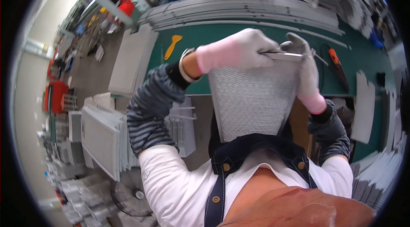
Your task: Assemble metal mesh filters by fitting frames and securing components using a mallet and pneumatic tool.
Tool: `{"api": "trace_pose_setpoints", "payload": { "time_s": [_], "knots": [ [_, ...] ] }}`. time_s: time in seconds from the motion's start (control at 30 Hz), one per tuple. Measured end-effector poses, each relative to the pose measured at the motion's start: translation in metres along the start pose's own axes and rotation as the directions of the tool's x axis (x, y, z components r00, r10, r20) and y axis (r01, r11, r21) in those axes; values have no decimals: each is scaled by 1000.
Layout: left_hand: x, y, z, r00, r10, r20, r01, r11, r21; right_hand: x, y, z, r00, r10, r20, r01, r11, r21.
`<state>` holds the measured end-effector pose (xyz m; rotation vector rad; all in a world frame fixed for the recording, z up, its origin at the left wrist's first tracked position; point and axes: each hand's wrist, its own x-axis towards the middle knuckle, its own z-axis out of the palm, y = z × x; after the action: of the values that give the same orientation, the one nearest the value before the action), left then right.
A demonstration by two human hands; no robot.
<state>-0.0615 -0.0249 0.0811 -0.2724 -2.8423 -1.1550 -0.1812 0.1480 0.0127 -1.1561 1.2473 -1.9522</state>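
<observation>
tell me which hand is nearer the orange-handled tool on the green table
Right. The right hand is at the mesh panel's far right corner, with the orange-handled tool to its right; the left hand is farther left, near the panel's far edge.

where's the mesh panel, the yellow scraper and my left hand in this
mesh panel (253, 101): head view, on the middle of its silvery mesh
yellow scraper (171, 49): head view, on its handle
left hand (252, 49): head view, on the back of the pale glove
</observation>
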Motion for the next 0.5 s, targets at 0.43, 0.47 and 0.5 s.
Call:
{"api": "trace_pose_setpoints", "payload": {
  "time_s": [0.43,0.47,0.5],
  "knots": [
    [7,17,-2,930,-364,-43,359,928,-104,-22,3,-1,955,-247,-163,79,744,-663],
    [10,18,-2,936,-350,-31,345,931,-118,-25,-1,-3,957,-240,-163,71,738,-671],
    [14,20,-1,943,-333,-29,328,938,-108,-27,-7,-4,961,-214,-176,45,748,-662]
  ]
}}
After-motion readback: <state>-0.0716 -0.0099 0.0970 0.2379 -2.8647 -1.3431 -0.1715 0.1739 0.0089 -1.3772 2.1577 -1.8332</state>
